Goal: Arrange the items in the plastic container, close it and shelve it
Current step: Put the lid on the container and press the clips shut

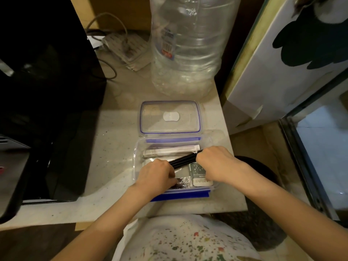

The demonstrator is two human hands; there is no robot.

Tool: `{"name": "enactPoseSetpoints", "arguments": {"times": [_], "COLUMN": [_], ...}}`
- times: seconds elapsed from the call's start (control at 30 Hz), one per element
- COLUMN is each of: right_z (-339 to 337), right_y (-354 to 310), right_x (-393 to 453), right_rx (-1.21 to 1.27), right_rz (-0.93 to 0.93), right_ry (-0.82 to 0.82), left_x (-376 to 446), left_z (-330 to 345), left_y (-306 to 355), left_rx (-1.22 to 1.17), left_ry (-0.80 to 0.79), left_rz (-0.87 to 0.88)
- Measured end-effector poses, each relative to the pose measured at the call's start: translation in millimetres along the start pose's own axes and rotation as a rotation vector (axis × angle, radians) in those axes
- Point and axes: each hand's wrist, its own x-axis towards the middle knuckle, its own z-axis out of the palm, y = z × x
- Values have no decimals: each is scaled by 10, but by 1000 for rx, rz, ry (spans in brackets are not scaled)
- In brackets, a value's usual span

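A clear plastic container [136, 159] with blue clips stands open on the pale counter. Its clear lid [170, 127] with a blue seal lies flat just behind it. Inside lie white paper-wrapped sticks [169, 150] along the far wall, a grey-green sachet [197, 171] at the front right and a shiny foil packet [183, 182] at the front. A bundle of black sticks [185, 159] slants across the container. My left hand [157, 175] grips its lower left end. My right hand [216, 162] grips its upper right end.
A large clear water bottle [188, 46] stands behind the lid. A black appliance [47, 91] fills the left side. A power strip with cables [126, 48] lies at the back. The counter edge [237, 210] ends close to the container's right, beside a white panel [282, 72].
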Motion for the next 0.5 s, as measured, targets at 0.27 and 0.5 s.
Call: {"name": "enactPoseSetpoints", "arguments": {"times": [0.27, 0.5], "right_z": [-234, -125], "right_y": [337, 679], "right_x": [68, 590], "right_rx": [808, 978], "right_rz": [-3, 362], "right_ry": [413, 760], "left_x": [76, 636], "left_z": [-645, -779], "left_y": [-179, -624], "left_rx": [-652, -658], "left_ry": [101, 515], "left_rz": [26, -315]}}
